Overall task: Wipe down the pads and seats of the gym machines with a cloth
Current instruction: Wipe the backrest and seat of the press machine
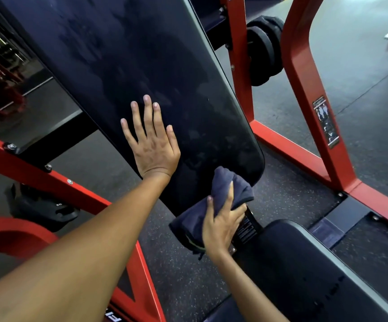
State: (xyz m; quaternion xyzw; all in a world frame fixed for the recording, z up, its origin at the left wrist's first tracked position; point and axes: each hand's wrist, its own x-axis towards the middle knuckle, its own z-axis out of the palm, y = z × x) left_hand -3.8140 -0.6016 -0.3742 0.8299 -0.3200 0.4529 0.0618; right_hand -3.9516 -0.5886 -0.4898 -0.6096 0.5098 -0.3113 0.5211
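Left hand (152,145) flat on back pad (123,66), fingers straight and spread, palm near pad's left edge. Right hand (223,221) holds dark cloth (225,191), fingers curled round it, bunched against pad's rounded lower edge. Seat (304,270) just below-right, gap between. Red frame (309,89) to right, open floor (369,66) beyond. Weight plates (265,49) behind.

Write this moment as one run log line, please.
left hand: flat on back pad | right hand: grips cloth at pad's lower edge
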